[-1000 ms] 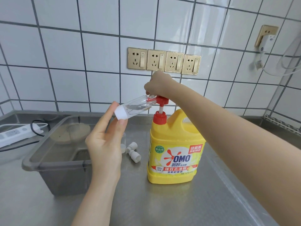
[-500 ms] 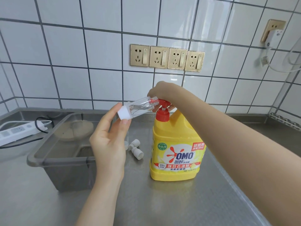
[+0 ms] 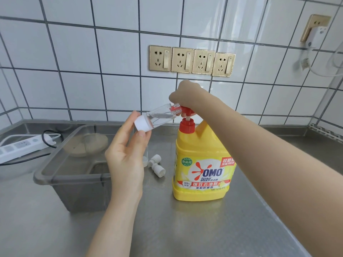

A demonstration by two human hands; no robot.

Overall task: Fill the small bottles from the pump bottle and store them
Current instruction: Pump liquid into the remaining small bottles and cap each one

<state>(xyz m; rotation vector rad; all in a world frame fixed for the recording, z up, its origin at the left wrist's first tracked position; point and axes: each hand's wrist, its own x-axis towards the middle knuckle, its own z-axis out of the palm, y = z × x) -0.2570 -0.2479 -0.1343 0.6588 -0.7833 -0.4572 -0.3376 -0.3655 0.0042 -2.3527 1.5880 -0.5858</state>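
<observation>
On the steel counter: pump bottle [image 3: 201,164], yellow, upright, at the centre.
Right hand [image 3: 185,93]: arm reaches in from 4 o'clock; hand sits over the red pump head [image 3: 186,111], fingers curled down on it.
Left hand [image 3: 126,156]: raised from 6 o'clock, thumb and fingertips pinching the small bottle [image 3: 157,117] by its white base.
Small bottle: tilted, neck at the spout.
Loose caps [image 3: 157,166]: at 9 o'clock of the pump bottle.
Grey bin [image 3: 74,164]: further left.

One pump bottle [image 3: 201,164], four wall sockets [image 3: 192,61]
</observation>
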